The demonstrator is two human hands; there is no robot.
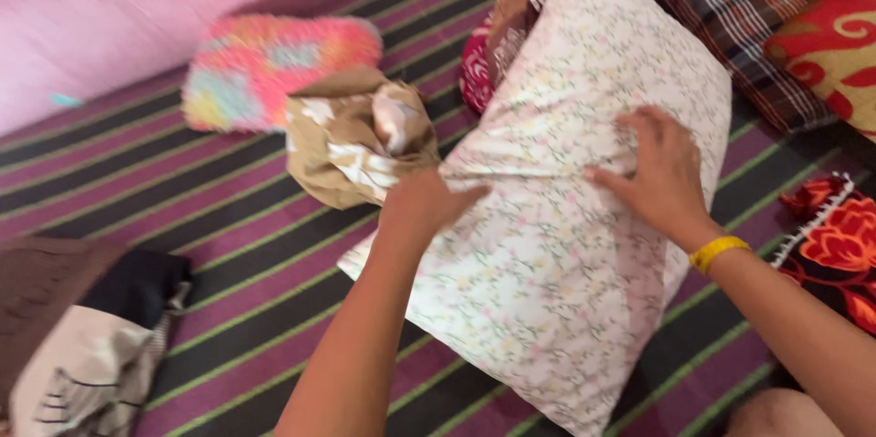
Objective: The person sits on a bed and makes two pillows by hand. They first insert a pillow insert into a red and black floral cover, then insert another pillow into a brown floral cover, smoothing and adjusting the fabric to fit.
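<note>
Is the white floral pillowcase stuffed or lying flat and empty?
Stuffed. The white floral pillowcase bulges with rounded sides, and the left hand and right hand press creases into it.

Your left hand [422,206] pinches the left edge of the white floral pillow [566,209]; your right hand [659,172], yellow wristband [718,252] on it, presses flat on top. Pillow lies on striped purple mat [219,209]. Crumpled tan cloth [356,136] just beside left hand.

Pillow [584,245]: matt floral cotton-like cloth, creased. Small cushion [274,67]: fuzzy, shaggy pile. Striped mat [237,245]: woven, matt.
</note>
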